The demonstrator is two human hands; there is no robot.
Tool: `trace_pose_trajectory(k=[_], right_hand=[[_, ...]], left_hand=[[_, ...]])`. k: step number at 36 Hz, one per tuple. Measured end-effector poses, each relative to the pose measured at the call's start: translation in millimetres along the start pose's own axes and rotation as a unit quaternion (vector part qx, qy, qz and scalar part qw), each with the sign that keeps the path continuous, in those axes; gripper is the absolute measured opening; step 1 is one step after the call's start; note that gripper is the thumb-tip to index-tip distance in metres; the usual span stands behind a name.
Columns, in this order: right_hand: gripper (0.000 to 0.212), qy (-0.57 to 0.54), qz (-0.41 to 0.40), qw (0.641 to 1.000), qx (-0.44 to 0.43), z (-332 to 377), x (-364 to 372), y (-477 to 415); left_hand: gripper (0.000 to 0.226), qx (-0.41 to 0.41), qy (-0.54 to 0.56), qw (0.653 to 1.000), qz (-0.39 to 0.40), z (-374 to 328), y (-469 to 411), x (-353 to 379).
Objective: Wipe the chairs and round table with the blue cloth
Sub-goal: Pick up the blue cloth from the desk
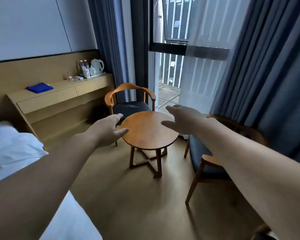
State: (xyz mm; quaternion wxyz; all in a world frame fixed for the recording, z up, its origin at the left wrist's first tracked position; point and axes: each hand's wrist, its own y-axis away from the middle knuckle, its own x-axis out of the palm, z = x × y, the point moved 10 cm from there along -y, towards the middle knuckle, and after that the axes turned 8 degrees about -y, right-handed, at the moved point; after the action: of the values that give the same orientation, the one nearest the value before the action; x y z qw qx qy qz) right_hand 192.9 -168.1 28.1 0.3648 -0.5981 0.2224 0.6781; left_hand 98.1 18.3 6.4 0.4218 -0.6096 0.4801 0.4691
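On the bench [64, 90] at left, the cloth [39, 87] lies folded, untouched. Left hand [106, 130] and right hand [182, 122] hover empty near the table [145, 134], fingers [118, 116] apart. Judged status: wiping not started; chairs [131, 108] and table are left.

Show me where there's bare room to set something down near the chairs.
The round table holds nothing on its top. On the desk, a free stretch lies between the blue cloth and the glass. Its window end is crowded: kettle, cups, bottles.

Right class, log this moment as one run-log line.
phase: pre-wipe | blue cloth: on desk | left hand: open, empty | right hand: open, empty
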Motion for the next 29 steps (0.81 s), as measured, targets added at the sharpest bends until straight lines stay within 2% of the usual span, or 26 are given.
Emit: trace_pose_trajectory(k=[3, 10, 21, 29], right_hand=[[0.066, -0.002, 0.004, 1.0, -0.005, -5.0, 9.8, -25.8], [0.058, -0.015, 0.022, 0.998, -0.062, -21.2, 46.0, -111.2], [0.063, -0.014, 0.063, 0.986, -0.156, -42.4, 72.1, -239.3], [0.062, -0.022, 0.083, 0.977, -0.195, -21.5, 90.7, -301.4]], left_hand=[[0.068, -0.02, -0.007, 1.0, -0.004, 10.1, -19.5, 5.0], [0.068, -0.082, -0.011, 0.997, -0.005, 37.3, -82.5, 23.9], [0.067, -0.183, 0.025, 0.983, -0.006, 84.4, -173.6, 51.0], [0.07, -0.225, 0.02, 0.974, -0.028, 137.2, -199.4, 47.3]])
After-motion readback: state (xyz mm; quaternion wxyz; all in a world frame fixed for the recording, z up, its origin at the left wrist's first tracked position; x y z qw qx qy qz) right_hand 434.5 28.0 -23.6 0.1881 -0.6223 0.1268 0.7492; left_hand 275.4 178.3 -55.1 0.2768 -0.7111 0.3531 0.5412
